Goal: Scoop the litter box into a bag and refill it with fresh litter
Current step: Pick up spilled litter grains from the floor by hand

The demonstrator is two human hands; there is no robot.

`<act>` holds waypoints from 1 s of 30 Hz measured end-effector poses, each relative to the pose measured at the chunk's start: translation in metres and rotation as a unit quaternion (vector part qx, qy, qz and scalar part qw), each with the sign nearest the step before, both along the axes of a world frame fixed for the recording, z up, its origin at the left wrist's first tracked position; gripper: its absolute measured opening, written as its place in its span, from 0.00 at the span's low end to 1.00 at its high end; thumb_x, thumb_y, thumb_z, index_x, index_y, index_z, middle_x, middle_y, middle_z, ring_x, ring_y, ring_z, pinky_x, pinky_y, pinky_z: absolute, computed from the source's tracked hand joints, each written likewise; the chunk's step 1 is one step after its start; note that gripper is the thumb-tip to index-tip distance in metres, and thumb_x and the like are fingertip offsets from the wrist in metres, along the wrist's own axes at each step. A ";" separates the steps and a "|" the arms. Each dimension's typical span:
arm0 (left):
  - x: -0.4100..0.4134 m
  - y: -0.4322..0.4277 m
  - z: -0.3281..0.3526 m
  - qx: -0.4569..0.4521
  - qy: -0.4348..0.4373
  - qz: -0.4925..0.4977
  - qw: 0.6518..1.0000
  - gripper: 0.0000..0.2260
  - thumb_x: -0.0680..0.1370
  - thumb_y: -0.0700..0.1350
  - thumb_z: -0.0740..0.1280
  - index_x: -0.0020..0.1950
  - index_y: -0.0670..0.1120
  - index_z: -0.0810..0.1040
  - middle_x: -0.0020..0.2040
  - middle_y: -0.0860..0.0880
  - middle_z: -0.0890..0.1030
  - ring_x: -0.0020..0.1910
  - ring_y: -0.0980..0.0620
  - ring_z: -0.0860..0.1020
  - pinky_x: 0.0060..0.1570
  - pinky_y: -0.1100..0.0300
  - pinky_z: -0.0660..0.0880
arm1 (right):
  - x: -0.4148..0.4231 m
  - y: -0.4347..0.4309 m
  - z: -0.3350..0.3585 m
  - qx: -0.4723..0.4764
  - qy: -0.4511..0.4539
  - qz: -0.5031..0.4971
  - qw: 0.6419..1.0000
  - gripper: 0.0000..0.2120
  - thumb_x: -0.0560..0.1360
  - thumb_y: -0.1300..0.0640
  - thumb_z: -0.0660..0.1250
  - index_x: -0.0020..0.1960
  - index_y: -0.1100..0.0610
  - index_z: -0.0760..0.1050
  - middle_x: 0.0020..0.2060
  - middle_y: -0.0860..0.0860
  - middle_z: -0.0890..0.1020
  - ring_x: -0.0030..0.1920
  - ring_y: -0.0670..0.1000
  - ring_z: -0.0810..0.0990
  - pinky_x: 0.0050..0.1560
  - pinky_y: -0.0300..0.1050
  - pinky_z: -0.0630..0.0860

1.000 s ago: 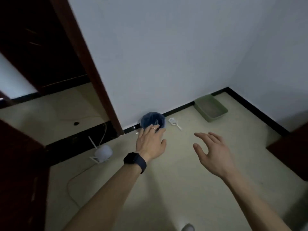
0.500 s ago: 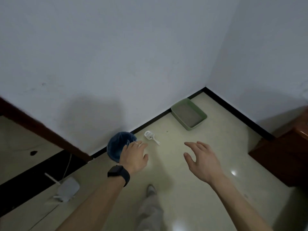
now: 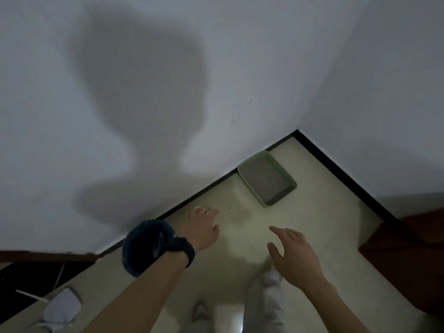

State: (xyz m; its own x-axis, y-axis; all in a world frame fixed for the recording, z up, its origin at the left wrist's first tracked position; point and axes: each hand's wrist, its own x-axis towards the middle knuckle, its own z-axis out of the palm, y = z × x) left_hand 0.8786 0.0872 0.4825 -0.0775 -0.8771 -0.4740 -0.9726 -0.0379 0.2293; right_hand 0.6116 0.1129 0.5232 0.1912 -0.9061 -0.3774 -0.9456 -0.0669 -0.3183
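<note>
The green rectangular plastic litter box (image 3: 281,199) sits on the cream floor (image 3: 312,224) beside the white wall (image 3: 240,68). The right hand (image 3: 295,255) hovers spread, grip empty; the left hand (image 3: 203,228) reaches downward, grip state unclear.

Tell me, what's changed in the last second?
The person stepped closer to the corner. The left hand reached past the blue bin, covering where the white scoop lay; any grip is hidden. Right hand stays open, empty; green litter box unmoved.
</note>
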 end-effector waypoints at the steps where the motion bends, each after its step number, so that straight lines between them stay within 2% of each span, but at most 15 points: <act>1: -0.004 -0.020 -0.011 0.006 0.000 0.010 1.000 0.22 0.80 0.54 0.56 0.74 0.54 0.66 0.73 0.51 0.69 0.70 0.47 0.68 0.69 0.49 0.66 | -0.004 -0.023 -0.012 0.009 -0.006 0.008 1.000 0.24 0.81 0.42 0.55 0.76 0.44 0.62 0.71 0.44 0.71 0.73 0.48 0.62 0.71 0.45 0.63; 8: -0.037 -0.149 -0.131 0.020 0.010 0.100 0.995 0.22 0.82 0.54 0.57 0.77 0.54 0.63 0.75 0.51 0.67 0.72 0.48 0.67 0.71 0.51 0.64 | -0.026 -0.189 -0.151 0.044 -0.025 0.052 0.997 0.23 0.81 0.43 0.57 0.75 0.47 0.63 0.70 0.44 0.71 0.70 0.47 0.67 0.68 0.44 0.68; 13: -0.041 -0.204 -0.279 0.055 0.009 0.110 0.992 0.24 0.83 0.54 0.57 0.78 0.53 0.61 0.78 0.50 0.63 0.76 0.50 0.60 0.75 0.53 0.58 | -0.021 -0.263 -0.293 0.067 -0.032 0.057 0.996 0.23 0.81 0.45 0.58 0.75 0.48 0.63 0.69 0.45 0.72 0.68 0.48 0.69 0.65 0.41 0.68; 19: -0.026 -0.237 -0.484 0.124 0.018 0.109 0.986 0.26 0.83 0.53 0.57 0.80 0.52 0.55 0.80 0.49 0.57 0.77 0.48 0.58 0.75 0.52 0.59 | -0.001 -0.288 -0.494 0.153 -0.004 0.068 0.986 0.25 0.81 0.45 0.57 0.76 0.50 0.59 0.70 0.48 0.70 0.66 0.50 0.70 0.64 0.46 0.72; 24: -0.015 -0.258 -0.621 0.130 0.027 0.100 0.986 0.28 0.83 0.53 0.58 0.80 0.51 0.53 0.80 0.48 0.55 0.76 0.47 0.59 0.73 0.53 0.61 | 0.025 -0.302 -0.639 0.183 -0.001 0.065 0.981 0.27 0.81 0.46 0.58 0.77 0.53 0.58 0.71 0.52 0.68 0.68 0.54 0.69 0.66 0.48 0.71; 27: -0.011 -0.273 -0.681 0.106 0.035 0.091 0.990 0.28 0.83 0.53 0.59 0.80 0.52 0.53 0.80 0.49 0.54 0.75 0.46 0.60 0.71 0.52 0.64 | 0.039 -0.316 -0.707 0.170 -0.014 0.054 0.984 0.28 0.81 0.46 0.60 0.77 0.55 0.58 0.71 0.54 0.67 0.69 0.56 0.68 0.67 0.50 0.70; 30: -0.009 -0.291 -0.730 0.059 0.033 0.087 0.994 0.29 0.82 0.54 0.59 0.81 0.52 0.52 0.81 0.49 0.51 0.75 0.45 0.60 0.70 0.51 0.66 | 0.051 -0.338 -0.761 0.117 -0.029 0.057 0.991 0.31 0.79 0.44 0.62 0.77 0.56 0.59 0.71 0.55 0.66 0.68 0.57 0.67 0.66 0.51 0.70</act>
State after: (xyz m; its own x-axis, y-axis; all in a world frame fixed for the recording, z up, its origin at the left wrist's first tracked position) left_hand 0.8701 -0.2041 -0.2472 0.0365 -0.8188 -0.5728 -0.9318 -0.2350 0.2765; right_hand 0.6628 -0.2253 -0.2381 0.3156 -0.7665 -0.5593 -0.9155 -0.0910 -0.3919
